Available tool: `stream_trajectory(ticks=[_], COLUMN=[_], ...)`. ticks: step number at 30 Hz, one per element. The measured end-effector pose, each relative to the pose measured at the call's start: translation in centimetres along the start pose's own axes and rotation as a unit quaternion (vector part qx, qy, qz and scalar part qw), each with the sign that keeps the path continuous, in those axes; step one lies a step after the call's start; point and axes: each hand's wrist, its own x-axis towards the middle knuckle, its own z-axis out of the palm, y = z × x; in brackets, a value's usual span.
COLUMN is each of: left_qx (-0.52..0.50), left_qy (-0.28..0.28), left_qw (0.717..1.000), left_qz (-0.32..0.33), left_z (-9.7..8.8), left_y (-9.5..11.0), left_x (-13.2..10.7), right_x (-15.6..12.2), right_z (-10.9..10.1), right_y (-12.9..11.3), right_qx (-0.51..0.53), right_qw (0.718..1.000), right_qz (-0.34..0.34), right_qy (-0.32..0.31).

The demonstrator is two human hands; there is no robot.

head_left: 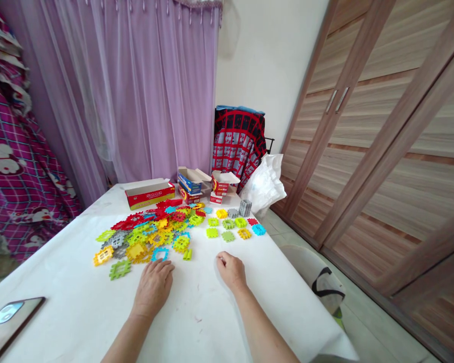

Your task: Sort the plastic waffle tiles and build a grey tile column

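Observation:
My left hand (153, 286) lies flat on the white table (79, 302), fingers stretched toward a blue ring-shaped tile (160, 253); it holds nothing. My right hand (231, 270) rests on the table with its fingers curled under, and nothing shows in them. Just beyond both hands spreads a pile of colourful interlocking plastic tiles (151, 232) in red, yellow, green, blue and grey. A few separate tiles (229, 227) lie in rows to the right of the pile, with a grey stack (245, 207) behind them.
Open cardboard boxes stand at the table's far edge: a red one (148, 193) and smaller ones (202, 185). A phone (13, 313) lies at the near left. A chair with a red patterned cloth (237, 143), a white bag (263, 184), purple curtains and wooden wardrobe doors surround the table.

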Motion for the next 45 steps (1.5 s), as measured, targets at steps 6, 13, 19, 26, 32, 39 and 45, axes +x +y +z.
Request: stream_trajectory(ticks=[6, 13, 19, 26, 32, 39, 45], left_qx=[-0.007, -0.019, -0.037, -0.054, -0.003, 0.063, 0.042], left_qy=[-0.013, 0.0, -0.021, -0.011, 0.027, -0.002, 0.004], left_qw=[1.0, 1.0, 0.999, 0.998, 0.998, 0.994, 0.992], left_qz=[0.011, 0.016, 0.011, 0.006, -0.058, -0.089, -0.117], left_z=[-0.3, -0.4, -0.6, -0.8, 0.2, 3.0, 3.3], left_y=[-0.1, 0.3, 0.8, 1.0, 0.4, -0.1, -0.2], left_x=[0.0, -0.1, 0.2, 0.1, 2.8, 5.6, 5.3], right_x=[-0.2, -0.2, 0.8, 3.6, 5.3, 5.0, 4.7], right_z=[0.1, 0.7, 1.6, 3.3, 4.4, 4.9, 4.4], right_y=[0.3, 0.7, 0.2, -1.8, -2.8, -1.8, -2.0], right_qx=[0.014, 0.0, -0.008, 0.01, 0.07, 0.179, 0.216], right_qw=[1.0, 0.998, 0.996, 0.992, 0.988, 0.971, 0.965], right_qz=[-0.019, -0.056, -0.091, -0.119, -0.129, -0.148, -0.143], right_qy=[-0.001, 0.01, -0.009, -0.037, -0.038, -0.047, -0.042])
